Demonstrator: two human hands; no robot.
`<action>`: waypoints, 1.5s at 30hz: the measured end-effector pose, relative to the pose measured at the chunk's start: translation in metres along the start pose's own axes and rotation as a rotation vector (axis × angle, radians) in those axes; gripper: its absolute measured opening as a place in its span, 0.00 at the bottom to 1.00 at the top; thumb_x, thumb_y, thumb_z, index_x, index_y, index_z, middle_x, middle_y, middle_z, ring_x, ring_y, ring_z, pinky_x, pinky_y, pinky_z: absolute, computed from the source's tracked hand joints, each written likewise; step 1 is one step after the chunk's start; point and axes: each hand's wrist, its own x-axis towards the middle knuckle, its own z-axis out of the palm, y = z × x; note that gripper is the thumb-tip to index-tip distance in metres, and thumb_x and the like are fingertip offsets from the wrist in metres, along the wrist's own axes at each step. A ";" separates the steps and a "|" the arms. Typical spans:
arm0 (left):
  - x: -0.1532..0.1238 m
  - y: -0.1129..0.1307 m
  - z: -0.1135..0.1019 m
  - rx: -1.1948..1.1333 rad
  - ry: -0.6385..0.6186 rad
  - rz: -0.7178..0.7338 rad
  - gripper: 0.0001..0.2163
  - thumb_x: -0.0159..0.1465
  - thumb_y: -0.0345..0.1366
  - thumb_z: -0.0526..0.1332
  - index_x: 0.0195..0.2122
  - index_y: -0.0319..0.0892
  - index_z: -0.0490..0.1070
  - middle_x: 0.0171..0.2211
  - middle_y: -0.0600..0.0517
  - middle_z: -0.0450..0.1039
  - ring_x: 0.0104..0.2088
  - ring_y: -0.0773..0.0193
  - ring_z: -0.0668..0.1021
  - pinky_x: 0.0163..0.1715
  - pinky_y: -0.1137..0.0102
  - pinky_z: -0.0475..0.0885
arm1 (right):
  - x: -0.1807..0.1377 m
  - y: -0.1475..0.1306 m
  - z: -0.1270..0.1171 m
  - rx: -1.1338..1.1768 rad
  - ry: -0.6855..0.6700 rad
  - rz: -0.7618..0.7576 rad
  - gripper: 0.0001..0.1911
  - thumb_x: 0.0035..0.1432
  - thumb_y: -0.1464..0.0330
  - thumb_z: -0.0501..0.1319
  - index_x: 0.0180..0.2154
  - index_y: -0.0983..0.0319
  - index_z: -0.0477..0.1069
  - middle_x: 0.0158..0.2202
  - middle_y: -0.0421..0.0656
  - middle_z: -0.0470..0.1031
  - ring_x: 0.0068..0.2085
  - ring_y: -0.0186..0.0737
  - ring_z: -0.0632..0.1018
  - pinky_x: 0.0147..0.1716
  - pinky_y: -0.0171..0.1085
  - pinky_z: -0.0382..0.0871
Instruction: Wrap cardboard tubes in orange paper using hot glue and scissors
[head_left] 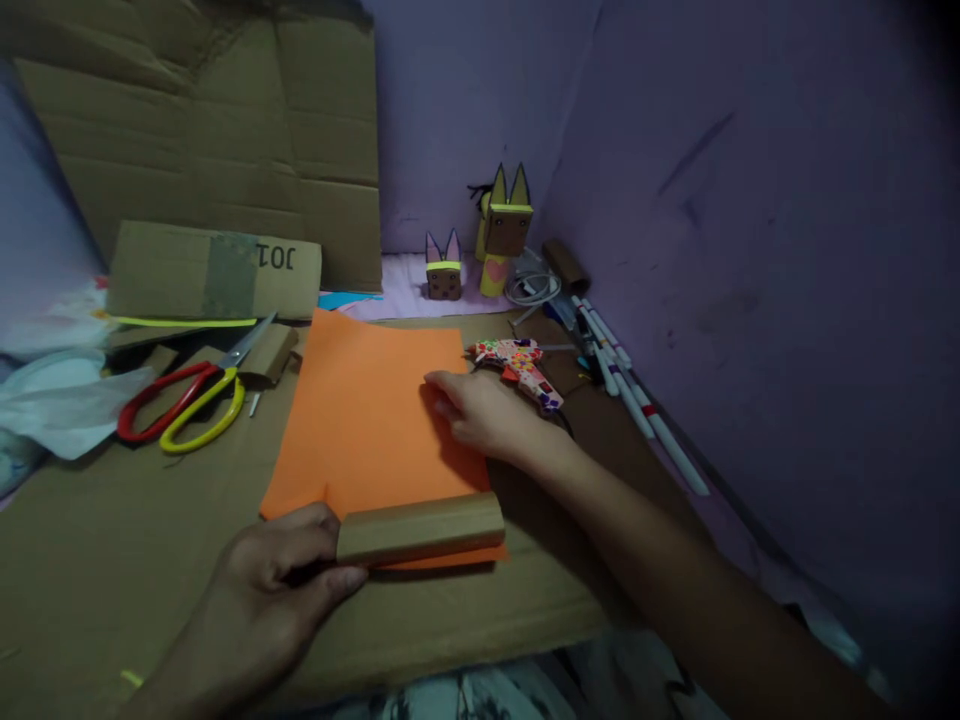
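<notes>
The left hand (262, 585) pinches the end of one cardboard piece (424, 530) between thumb and fingers. Right of them it lies on one orange sheet (367, 420), under the half-curled right hand (484, 410); whether that grips, I cannot tell. Beyond the left fingers: one pair of scissors (226, 377); beyond the right, one glue gun (517, 362), two animal figures (508, 232).

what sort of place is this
Probably a home craft corner: red-and-yellow scissors, a flower-patterned glue gun and an orange sheet lie on cardboard, close to purple walls.
</notes>
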 end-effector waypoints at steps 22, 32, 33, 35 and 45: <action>-0.004 0.004 -0.001 0.000 -0.033 -0.001 0.15 0.56 0.40 0.58 0.13 0.42 0.67 0.17 0.56 0.66 0.18 0.69 0.72 0.17 0.77 0.64 | -0.163 -0.031 0.006 0.964 0.412 0.308 0.28 0.47 0.67 0.68 0.51 0.53 0.65 0.39 0.44 0.78 0.36 0.40 0.79 0.30 0.34 0.74; -0.002 0.003 0.001 -0.012 -0.038 -0.016 0.15 0.56 0.39 0.58 0.14 0.41 0.65 0.18 0.56 0.64 0.19 0.70 0.71 0.19 0.77 0.63 | -0.155 -0.052 0.036 0.853 0.304 0.342 0.36 0.54 0.72 0.59 0.62 0.55 0.47 0.36 0.40 0.77 0.28 0.35 0.73 0.30 0.35 0.69; -0.003 0.002 0.002 -0.023 -0.037 -0.014 0.15 0.56 0.39 0.58 0.14 0.41 0.65 0.18 0.56 0.64 0.19 0.70 0.71 0.19 0.77 0.63 | -0.155 -0.052 0.036 0.842 0.302 0.340 0.36 0.54 0.72 0.59 0.62 0.56 0.47 0.36 0.40 0.77 0.27 0.35 0.73 0.28 0.35 0.69; -0.004 0.000 0.003 -0.050 -0.028 -0.009 0.15 0.56 0.39 0.59 0.14 0.41 0.64 0.18 0.57 0.63 0.19 0.71 0.70 0.18 0.77 0.61 | -0.154 -0.052 0.036 0.813 0.305 0.341 0.36 0.54 0.70 0.59 0.62 0.57 0.47 0.36 0.41 0.78 0.28 0.36 0.75 0.27 0.35 0.69; -0.006 0.000 0.004 -0.107 -0.025 -0.037 0.15 0.55 0.38 0.59 0.14 0.41 0.62 0.18 0.58 0.60 0.19 0.72 0.67 0.19 0.75 0.58 | -0.151 -0.053 0.040 0.717 0.354 0.343 0.31 0.58 0.67 0.57 0.61 0.58 0.48 0.37 0.43 0.81 0.30 0.39 0.79 0.24 0.34 0.70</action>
